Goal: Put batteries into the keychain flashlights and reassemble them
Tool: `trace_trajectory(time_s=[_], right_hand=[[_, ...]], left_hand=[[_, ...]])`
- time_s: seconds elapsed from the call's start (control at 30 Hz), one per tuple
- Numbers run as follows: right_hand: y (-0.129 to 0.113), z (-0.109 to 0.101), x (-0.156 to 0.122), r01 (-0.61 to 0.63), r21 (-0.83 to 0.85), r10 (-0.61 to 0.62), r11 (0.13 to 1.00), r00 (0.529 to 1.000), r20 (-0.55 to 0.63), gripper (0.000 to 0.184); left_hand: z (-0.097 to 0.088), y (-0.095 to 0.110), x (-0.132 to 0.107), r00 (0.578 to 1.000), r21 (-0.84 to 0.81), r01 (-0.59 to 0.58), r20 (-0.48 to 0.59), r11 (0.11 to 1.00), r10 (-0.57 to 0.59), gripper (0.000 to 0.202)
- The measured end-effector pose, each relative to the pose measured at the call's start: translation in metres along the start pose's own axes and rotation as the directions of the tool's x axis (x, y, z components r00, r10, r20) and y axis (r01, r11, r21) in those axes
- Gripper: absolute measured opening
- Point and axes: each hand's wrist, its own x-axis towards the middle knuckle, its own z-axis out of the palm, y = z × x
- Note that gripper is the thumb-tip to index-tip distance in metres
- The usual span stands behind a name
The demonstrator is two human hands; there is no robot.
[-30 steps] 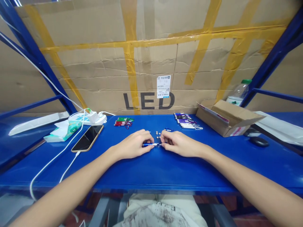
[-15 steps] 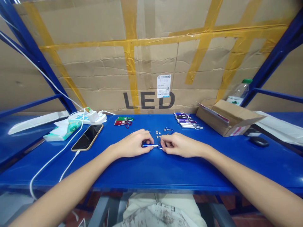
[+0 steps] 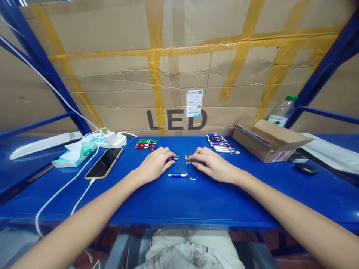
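A blue mini flashlight (image 3: 178,175) with a key clip lies loose on the blue tabletop (image 3: 179,201), between and just in front of both hands. My left hand (image 3: 156,163) rests farther back, fingers stretched forward, tips touching a small blue cap piece (image 3: 175,158). My right hand (image 3: 209,163) lies opposite, fingers spread flat, tips on several small silver button cells (image 3: 189,160). Neither hand grips the flashlight.
Red and green flashlights (image 3: 146,143) lie at the back left, purple and white ones (image 3: 220,144) at the back right. An open cardboard box (image 3: 267,140), a bottle (image 3: 282,110), a phone (image 3: 104,163) on a white cable, a power strip (image 3: 108,140), tissues (image 3: 73,155).
Both hands let go of the blue flashlight, which now lies on the table, and moved away from me to the small parts behind it.
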Motion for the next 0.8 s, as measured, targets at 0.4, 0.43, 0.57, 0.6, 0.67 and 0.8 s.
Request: trace_trajectory(time_s=[0.4, 0.43, 0.57, 0.6, 0.67, 0.8], right_hand=[[-0.001, 0.002, -0.002, 0.039, -0.035, -0.035, 0.999, 0.996, 0.087, 0.030], [-0.002, 0.002, -0.002, 0.043, -0.026, -0.041, 0.999, 0.995, 0.088, 0.028], [-0.001, 0.001, -0.001, 0.063, -0.012, -0.062, 0.998, 0.993, 0.101, 0.025], [-0.001, 0.001, -0.001, 0.068, -0.011, -0.066, 0.998, 0.992, 0.104, 0.025], [-0.001, 0.000, -0.001, 0.074, -0.013, -0.072, 0.997, 0.991, 0.110, 0.023], [-0.002, -0.002, -0.001, 0.066, -0.017, -0.063, 0.998, 0.992, 0.107, 0.020]], left_hand=[[-0.005, 0.004, -0.001, 0.999, -0.056, -0.041, 0.008, 0.998, 0.041, 0.014], [-0.004, 0.003, -0.001, 0.999, -0.066, -0.041, 0.013, 0.997, 0.042, 0.015], [-0.004, 0.005, -0.001, 0.999, -0.074, -0.036, 0.036, 0.997, 0.039, 0.026], [-0.004, 0.006, -0.001, 0.998, -0.072, -0.038, 0.042, 0.997, 0.041, 0.028], [-0.004, 0.008, 0.000, 0.999, -0.098, -0.037, 0.035, 0.994, 0.041, 0.028], [-0.004, 0.013, 0.002, 0.998, -0.292, 0.018, -0.048, 0.956, -0.033, 0.022]])
